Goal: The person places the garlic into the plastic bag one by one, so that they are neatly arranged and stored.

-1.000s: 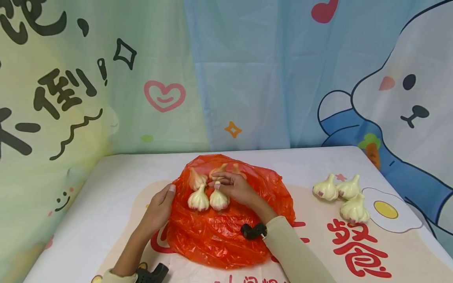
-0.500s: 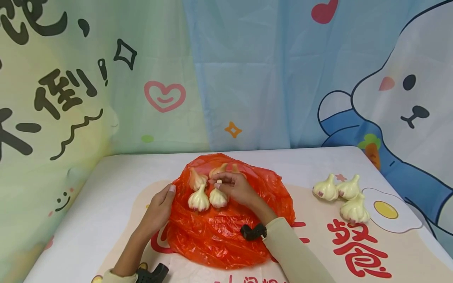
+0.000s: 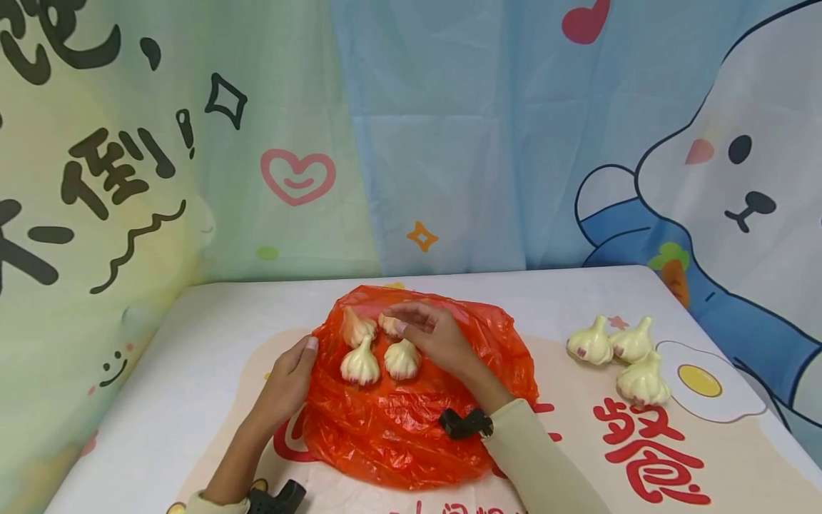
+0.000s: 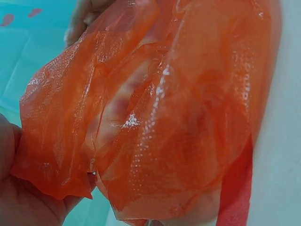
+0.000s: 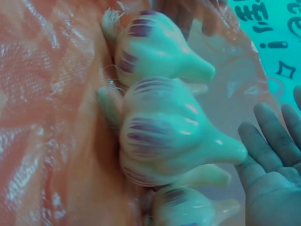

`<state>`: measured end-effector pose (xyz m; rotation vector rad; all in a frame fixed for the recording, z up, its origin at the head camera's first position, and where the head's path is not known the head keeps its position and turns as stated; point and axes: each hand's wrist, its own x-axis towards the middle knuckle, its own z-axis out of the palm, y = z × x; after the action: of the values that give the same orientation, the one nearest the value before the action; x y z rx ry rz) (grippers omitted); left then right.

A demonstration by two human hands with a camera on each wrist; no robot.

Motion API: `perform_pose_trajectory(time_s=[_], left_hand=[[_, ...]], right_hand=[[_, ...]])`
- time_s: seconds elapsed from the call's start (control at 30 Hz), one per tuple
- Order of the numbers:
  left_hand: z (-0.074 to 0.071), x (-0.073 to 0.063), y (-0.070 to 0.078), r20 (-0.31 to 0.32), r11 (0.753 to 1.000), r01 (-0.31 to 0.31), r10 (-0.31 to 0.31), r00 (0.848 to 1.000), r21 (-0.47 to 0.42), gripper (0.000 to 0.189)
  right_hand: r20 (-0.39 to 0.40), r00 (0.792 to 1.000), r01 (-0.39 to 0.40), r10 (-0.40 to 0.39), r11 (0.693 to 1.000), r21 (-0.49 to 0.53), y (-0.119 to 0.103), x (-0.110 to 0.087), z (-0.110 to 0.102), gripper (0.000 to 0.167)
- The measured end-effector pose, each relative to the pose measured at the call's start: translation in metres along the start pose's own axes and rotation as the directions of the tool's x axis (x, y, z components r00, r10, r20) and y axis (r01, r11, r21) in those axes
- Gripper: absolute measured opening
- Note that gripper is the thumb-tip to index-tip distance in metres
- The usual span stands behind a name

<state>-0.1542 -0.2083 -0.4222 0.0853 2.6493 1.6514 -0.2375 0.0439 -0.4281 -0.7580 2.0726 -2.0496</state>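
Left hand (image 3: 292, 375) pinches the red bag (image 3: 398, 432) at 9 o'clock, prob to steady it around the garlic bulbs (image 3: 360, 364) at its 11. Right hand (image 3: 439, 339) is loosely spread, gripping nothing; three more bulbs (image 3: 634, 348) sit at 3 o'clock.

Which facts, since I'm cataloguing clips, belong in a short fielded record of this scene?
Bag: red plastic film, crumpled, on the table
Bag garlic: at least four bulbs showing, close together
Left hand: holds the bag's left edge
Right hand: over the bag garlic, fingers extended beside a bulb's stem; firm contact unclear
Loose garlic: three bulbs clustered on the table, right of the bag
Backdrop: printed cloth behind the table
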Motion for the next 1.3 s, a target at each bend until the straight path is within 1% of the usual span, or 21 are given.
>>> perform_pose_trajectory(time_s=[0.13, 0.2, 0.33, 0.37, 0.43, 0.67, 0.83, 0.97, 1.07, 1.3], left_hand=[[0.000, 0.001, 0.000, -0.004, 1.000, 0.000, 0.000, 1.000, 0.005, 0.055], [0.000, 0.001, 0.000, -0.002, 1.000, -0.001, 0.001, 1.000, 0.001, 0.054], [0.000, 0.001, 0.001, -0.001, 1.000, -0.003, 0.003, 1.000, 0.000, 0.054], [0.000, 0.001, 0.001, -0.001, 1.000, 0.000, 0.000, 1.000, -0.002, 0.054], [0.000, 0.001, 0.000, -0.003, 1.000, -0.002, 0.002, 1.000, 0.001, 0.055], [-0.001, 0.001, 0.003, -0.003, 1.000, -0.011, 0.011, 1.000, 0.000, 0.053], [-0.001, 0.001, 0.002, -0.010, 1.000, -0.007, 0.007, 1.000, 0.006, 0.053], [-0.002, 0.001, 0.000, -0.017, 1.000, 0.002, -0.002, 1.000, -0.004, 0.054], [-0.002, 0.000, -0.002, -0.018, 1.000, 0.009, -0.009, 1.000, -0.014, 0.054], [-0.003, -0.001, -0.001, -0.029, 1.000, -0.027, 0.026, 0.999, -0.006, 0.049]], right_hand=[[0.018, 0.998, 0.060, -0.060, 0.998, -0.023, -0.006, -0.004, -0.002, 0.024], [0.026, 0.997, 0.073, -0.072, 0.996, -0.057, -0.018, -0.009, -0.002, 0.023], [0.035, 0.994, 0.108, -0.106, 0.990, -0.088, -0.026, -0.015, -0.006, 0.025], [0.033, 0.993, 0.112, -0.110, 0.988, -0.103, -0.028, -0.017, -0.008, 0.025], [0.033, 0.990, 0.140, -0.138, 0.984, -0.106, -0.022, -0.018, -0.014, 0.024], [0.035, 0.992, 0.125, -0.120, 0.968, -0.216, -0.031, -0.034, -0.036, 0.024], [0.034, 0.991, 0.137, -0.133, 0.960, -0.243, -0.035, -0.045, -0.052, 0.026], [0.003, 0.991, 0.128, -0.133, 0.951, -0.282, -0.035, -0.054, -0.064, 0.026], [-0.014, 0.990, 0.129, -0.138, 0.951, -0.282, -0.035, -0.060, -0.072, 0.025], [-0.030, 0.990, 0.121, -0.137, 0.944, -0.307, -0.041, -0.069, -0.088, 0.024]])
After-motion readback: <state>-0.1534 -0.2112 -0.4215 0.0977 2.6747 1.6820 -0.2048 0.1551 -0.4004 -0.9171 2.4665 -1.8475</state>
